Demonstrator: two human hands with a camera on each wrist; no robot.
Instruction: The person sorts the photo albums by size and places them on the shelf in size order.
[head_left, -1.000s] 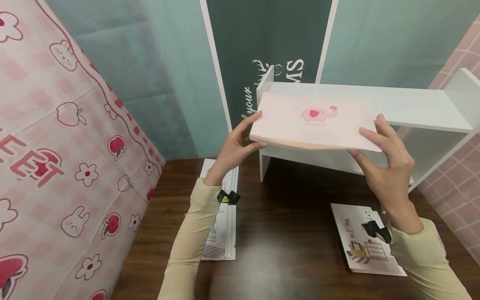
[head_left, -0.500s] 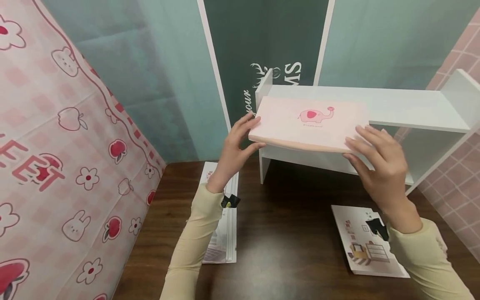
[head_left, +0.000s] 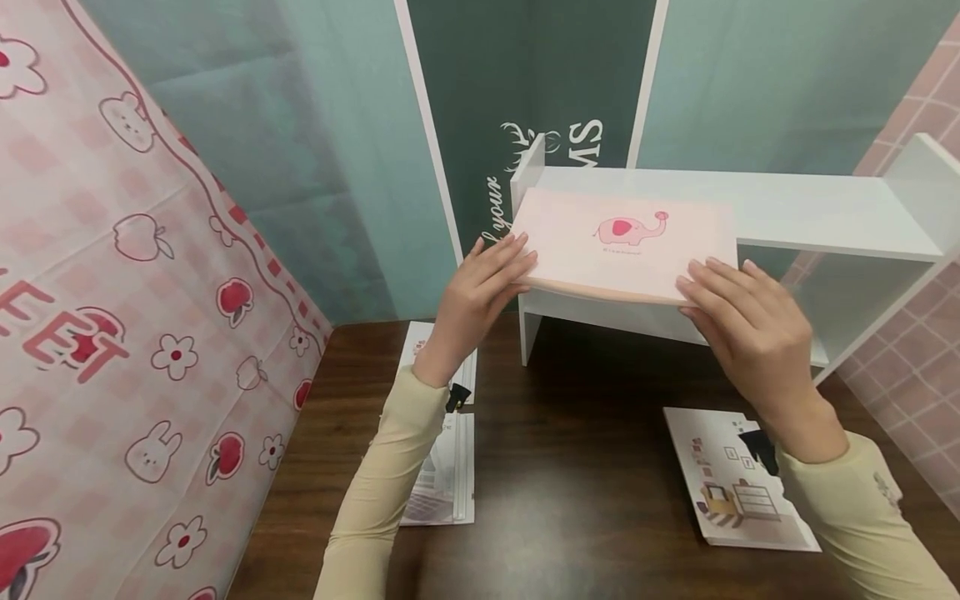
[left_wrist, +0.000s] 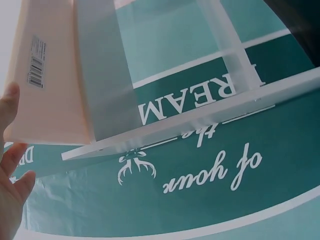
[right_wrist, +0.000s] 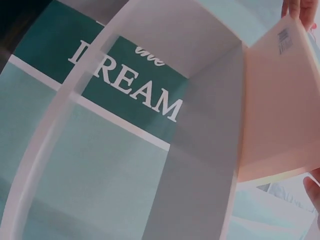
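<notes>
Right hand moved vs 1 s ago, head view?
Yes: left. The right hand on the pink book is now farther from the right end of the white shelf.

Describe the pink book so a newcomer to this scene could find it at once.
Start at the white shelf standing on the brown table. In the head view, across the left part of its upper board, the left hand and right hand grip the pale pink book. Unlike the printed books on the table, it shows a pink elephant.
</notes>
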